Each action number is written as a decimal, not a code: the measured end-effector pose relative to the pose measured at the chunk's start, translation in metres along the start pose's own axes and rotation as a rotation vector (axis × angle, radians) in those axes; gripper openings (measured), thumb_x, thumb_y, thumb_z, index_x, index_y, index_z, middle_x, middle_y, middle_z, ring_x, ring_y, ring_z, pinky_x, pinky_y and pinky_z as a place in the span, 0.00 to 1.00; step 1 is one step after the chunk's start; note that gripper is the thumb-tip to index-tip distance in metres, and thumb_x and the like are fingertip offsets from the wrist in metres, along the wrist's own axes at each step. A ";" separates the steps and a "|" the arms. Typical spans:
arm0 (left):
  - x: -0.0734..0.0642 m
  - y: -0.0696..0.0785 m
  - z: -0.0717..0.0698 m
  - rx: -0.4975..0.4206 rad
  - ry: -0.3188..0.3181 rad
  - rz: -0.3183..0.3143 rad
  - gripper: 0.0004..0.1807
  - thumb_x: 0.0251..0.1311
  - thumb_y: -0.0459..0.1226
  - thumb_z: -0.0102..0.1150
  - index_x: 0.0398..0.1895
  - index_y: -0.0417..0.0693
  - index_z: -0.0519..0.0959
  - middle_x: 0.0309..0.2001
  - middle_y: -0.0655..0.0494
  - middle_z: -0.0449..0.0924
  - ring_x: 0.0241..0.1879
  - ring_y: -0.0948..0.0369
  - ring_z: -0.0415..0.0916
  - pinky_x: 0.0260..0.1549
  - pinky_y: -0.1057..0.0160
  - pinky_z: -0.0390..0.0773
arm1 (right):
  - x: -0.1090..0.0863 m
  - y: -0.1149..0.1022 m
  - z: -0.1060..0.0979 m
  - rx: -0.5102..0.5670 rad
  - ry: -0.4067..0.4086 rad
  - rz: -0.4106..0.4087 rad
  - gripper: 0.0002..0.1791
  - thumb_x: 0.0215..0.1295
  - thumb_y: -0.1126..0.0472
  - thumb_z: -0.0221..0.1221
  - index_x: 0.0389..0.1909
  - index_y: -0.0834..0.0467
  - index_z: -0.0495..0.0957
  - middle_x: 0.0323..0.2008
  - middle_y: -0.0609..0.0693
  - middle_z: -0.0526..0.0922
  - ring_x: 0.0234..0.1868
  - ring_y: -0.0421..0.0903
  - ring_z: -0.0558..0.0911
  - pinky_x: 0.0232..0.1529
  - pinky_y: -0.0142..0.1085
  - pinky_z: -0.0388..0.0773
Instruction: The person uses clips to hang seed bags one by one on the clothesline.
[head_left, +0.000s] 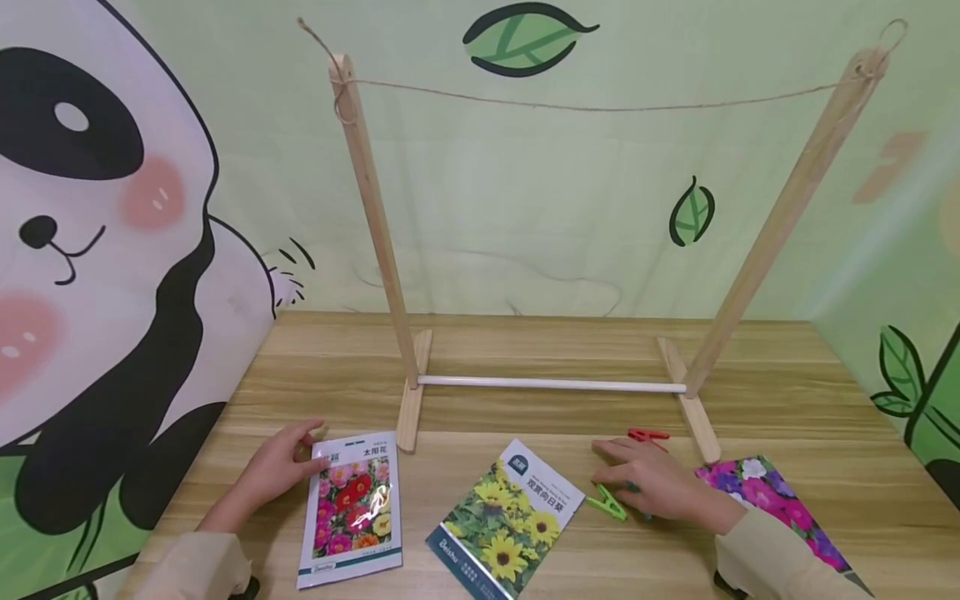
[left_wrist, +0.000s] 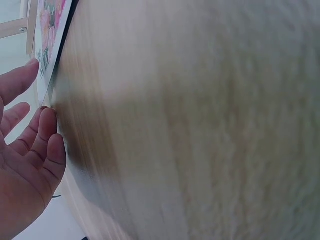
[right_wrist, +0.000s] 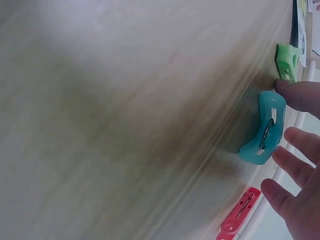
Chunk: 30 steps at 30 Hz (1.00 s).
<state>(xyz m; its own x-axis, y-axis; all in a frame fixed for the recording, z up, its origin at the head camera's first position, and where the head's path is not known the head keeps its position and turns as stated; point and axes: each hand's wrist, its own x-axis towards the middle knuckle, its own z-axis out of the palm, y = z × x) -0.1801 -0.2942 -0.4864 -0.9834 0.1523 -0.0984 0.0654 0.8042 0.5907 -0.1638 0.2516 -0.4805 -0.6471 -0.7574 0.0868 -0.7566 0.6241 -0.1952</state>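
My left hand [head_left: 277, 468] is at the upper left edge of a seed packet [head_left: 351, 508] with pink, red and yellow flowers, its thumb over the packet's face. In the left wrist view its other fingers [left_wrist: 47, 122] bend loosely by the packet's corner. My right hand [head_left: 654, 479] hovers over several plastic clothespins, fingers apart. A teal clothespin [right_wrist: 265, 130] stands between its thumb and fingers, mostly hidden under the hand in the head view. The thumb tip is right by a green clothespin [head_left: 607, 502], and a red clothespin [head_left: 649, 434] lies past the fingertips.
A sunflower seed packet [head_left: 510, 525] lies between the hands. Another packet with purple and pink flowers [head_left: 787, 508] is partly under the right sleeve. Behind them stands a wooden frame [head_left: 375, 217] with a twine line [head_left: 570, 107] on top and a white rod [head_left: 551, 383] below.
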 end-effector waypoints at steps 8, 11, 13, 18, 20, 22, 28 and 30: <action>0.001 0.000 -0.001 0.003 -0.001 -0.012 0.34 0.65 0.32 0.73 0.70 0.26 0.70 0.51 0.34 0.79 0.40 0.52 0.73 0.39 0.56 0.78 | -0.003 -0.001 0.000 -0.015 0.009 -0.001 0.14 0.61 0.63 0.75 0.49 0.52 0.92 0.64 0.67 0.81 0.63 0.68 0.80 0.58 0.64 0.79; 0.001 0.000 -0.001 0.006 -0.004 -0.012 0.34 0.65 0.32 0.73 0.70 0.26 0.70 0.51 0.34 0.79 0.41 0.52 0.73 0.40 0.56 0.79 | -0.005 -0.001 0.000 -0.024 0.018 -0.008 0.14 0.60 0.63 0.75 0.47 0.52 0.92 0.63 0.66 0.82 0.62 0.68 0.80 0.58 0.64 0.79; 0.001 0.000 -0.001 0.006 -0.005 -0.010 0.34 0.65 0.32 0.72 0.70 0.26 0.71 0.51 0.34 0.79 0.41 0.52 0.73 0.39 0.56 0.78 | -0.007 -0.001 0.001 -0.033 0.027 -0.020 0.13 0.59 0.63 0.76 0.46 0.52 0.93 0.62 0.66 0.82 0.62 0.68 0.81 0.58 0.64 0.79; 0.000 -0.001 0.000 0.005 -0.005 -0.009 0.33 0.65 0.32 0.72 0.70 0.26 0.71 0.50 0.35 0.79 0.41 0.52 0.72 0.38 0.58 0.77 | -0.011 -0.002 0.002 -0.054 0.051 -0.057 0.13 0.58 0.63 0.76 0.44 0.52 0.93 0.61 0.66 0.83 0.60 0.68 0.81 0.57 0.63 0.81; 0.000 -0.001 0.000 0.006 -0.004 -0.012 0.33 0.66 0.32 0.72 0.70 0.26 0.71 0.50 0.35 0.79 0.41 0.51 0.72 0.39 0.58 0.76 | -0.012 -0.002 0.002 -0.055 0.052 -0.062 0.12 0.58 0.63 0.76 0.44 0.52 0.92 0.60 0.66 0.83 0.60 0.67 0.82 0.58 0.63 0.81; 0.001 0.000 0.000 0.004 -0.005 -0.017 0.33 0.66 0.32 0.72 0.70 0.26 0.71 0.50 0.35 0.79 0.42 0.51 0.73 0.40 0.57 0.77 | -0.014 -0.003 0.002 -0.056 0.049 -0.063 0.12 0.58 0.63 0.76 0.44 0.52 0.92 0.60 0.65 0.84 0.60 0.67 0.82 0.58 0.62 0.81; 0.002 0.001 -0.001 -0.006 -0.007 -0.035 0.33 0.66 0.32 0.71 0.70 0.26 0.71 0.51 0.34 0.79 0.43 0.50 0.73 0.43 0.53 0.79 | -0.017 -0.005 0.001 -0.026 0.017 -0.033 0.16 0.58 0.62 0.76 0.49 0.54 0.90 0.61 0.65 0.84 0.61 0.67 0.82 0.60 0.63 0.80; 0.002 0.001 -0.001 -0.006 -0.009 -0.038 0.33 0.66 0.32 0.71 0.70 0.26 0.71 0.51 0.34 0.79 0.44 0.50 0.74 0.43 0.53 0.79 | -0.017 -0.006 0.001 -0.023 0.007 -0.029 0.21 0.58 0.63 0.76 0.54 0.55 0.88 0.62 0.65 0.83 0.61 0.66 0.82 0.60 0.63 0.80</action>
<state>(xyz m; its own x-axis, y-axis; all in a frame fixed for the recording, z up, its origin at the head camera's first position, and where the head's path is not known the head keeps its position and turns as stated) -0.1821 -0.2934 -0.4851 -0.9837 0.1266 -0.1279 0.0268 0.8058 0.5916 -0.1478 0.2606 -0.4815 -0.6257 -0.7737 0.0994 -0.7768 0.6064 -0.1698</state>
